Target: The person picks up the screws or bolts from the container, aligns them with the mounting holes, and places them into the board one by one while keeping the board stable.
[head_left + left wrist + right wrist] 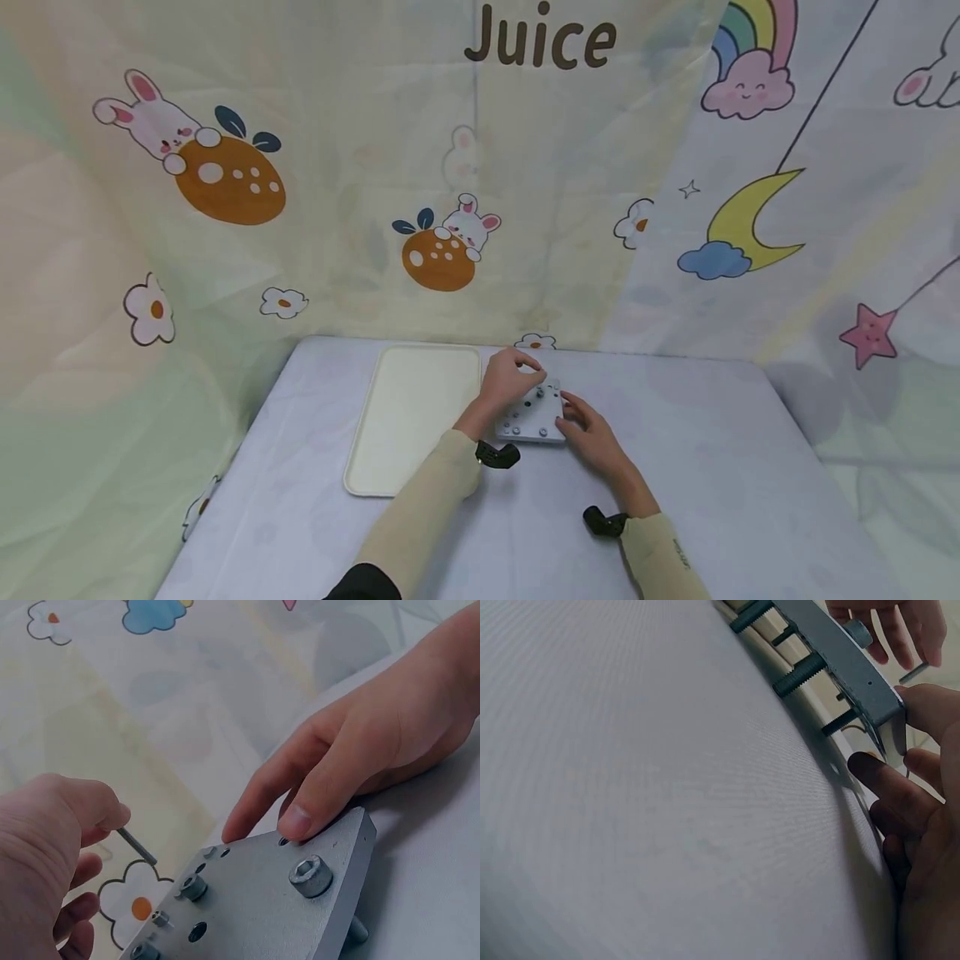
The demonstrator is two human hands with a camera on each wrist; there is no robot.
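A grey metal plate (528, 422) lies between my hands, bearing several socket head screws (310, 876) and some bare holes. Threaded screw ends (801, 673) stick out beneath it in the right wrist view. Thumb and forefinger of my left hand (512, 382) pinch a thin metal pin (137, 846) above the plate's far part, its lower end pointing down and clear of the holes. My right hand (597, 435) grips the plate by its right side, the thumb on the top face beside a hole and a finger at the edge.
A cream tray (408, 417) lies flat on the white-covered table (697, 467), just left of the plate and under my left forearm. A printed cloth backdrop (337, 167) with rabbits and flowers rises behind the table. Each wrist wears a black camera.
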